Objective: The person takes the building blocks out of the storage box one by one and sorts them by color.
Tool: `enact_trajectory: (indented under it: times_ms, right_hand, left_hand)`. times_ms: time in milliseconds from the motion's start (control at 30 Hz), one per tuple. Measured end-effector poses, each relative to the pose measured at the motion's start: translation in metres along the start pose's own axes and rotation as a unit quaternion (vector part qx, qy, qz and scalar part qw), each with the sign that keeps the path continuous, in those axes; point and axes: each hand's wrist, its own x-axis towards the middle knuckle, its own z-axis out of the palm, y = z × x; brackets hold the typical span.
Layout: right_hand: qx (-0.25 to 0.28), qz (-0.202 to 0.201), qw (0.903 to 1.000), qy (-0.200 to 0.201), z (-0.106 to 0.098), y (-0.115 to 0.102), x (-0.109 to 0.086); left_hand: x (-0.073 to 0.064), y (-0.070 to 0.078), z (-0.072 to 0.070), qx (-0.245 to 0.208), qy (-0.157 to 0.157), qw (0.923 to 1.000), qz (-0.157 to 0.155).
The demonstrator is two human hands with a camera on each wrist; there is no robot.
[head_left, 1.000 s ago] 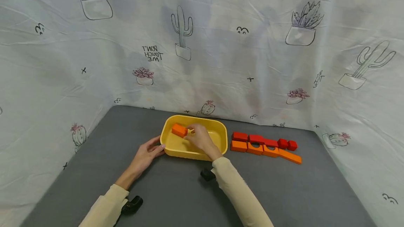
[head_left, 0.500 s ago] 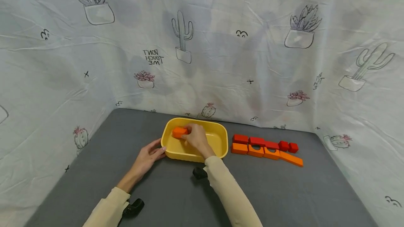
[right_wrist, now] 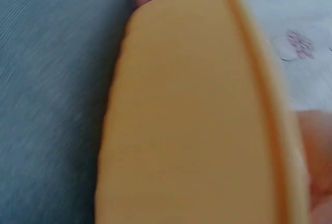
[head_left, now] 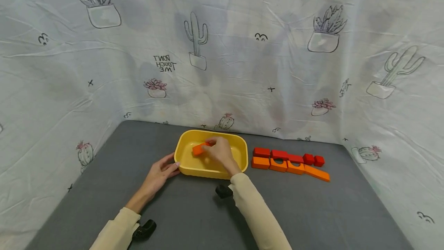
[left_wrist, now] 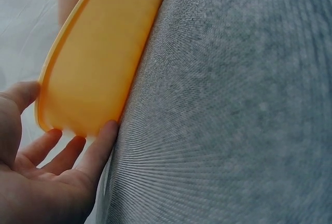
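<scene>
A yellow plastic tray [head_left: 211, 174] with rounded corners stands on the grey tabletop in the head view. My right hand [head_left: 221, 152] reaches into it and pinches an orange toy block [head_left: 198, 149], tilted, its right end covered by the fingers. At the tray's left end, my left hand [head_left: 157, 174] touches the corner. The left wrist view shows its spread, fairly straight fingertips against the outer wall of the tray [left_wrist: 98, 53]. From the right wrist, the blurred tray side [right_wrist: 192, 105] hides most of the right hand [right_wrist: 317, 156] and all of the block.
Right of the tray, red blocks [head_left: 279, 154] form a back row and orange blocks [head_left: 260, 163], some with arch cut-outs, a front row. A white cloth [head_left: 236, 68] printed with cacti hangs behind and beside the table. Black devices [head_left: 144, 230] sit at both wrists.
My right hand has closed its fingers on the orange block, which has turned and shifted slightly right inside the tray. My left hand stays at the tray's corner.
</scene>
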Motion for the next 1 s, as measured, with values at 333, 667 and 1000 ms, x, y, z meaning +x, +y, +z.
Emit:
enact_trajectory:
  times_ms: [333,667,1000]
  right_hand:
    - [0.179,0.110,0.9770,-0.036,-0.022,0.013,-0.010]
    - [0.301,0.127,0.9451,-0.006,-0.074,0.035,-0.020]
    - [0.273,0.156,0.9488,0.031,-0.124,0.062,-0.031]
  left_hand:
    - [-0.001,-0.004,0.002,0.001,-0.001,1.0000,0.002]
    - [-0.002,-0.005,0.004,0.011,-0.013,0.9998,0.012]
    - [0.002,0.003,0.014,0.010,-0.015,0.9998,0.005]
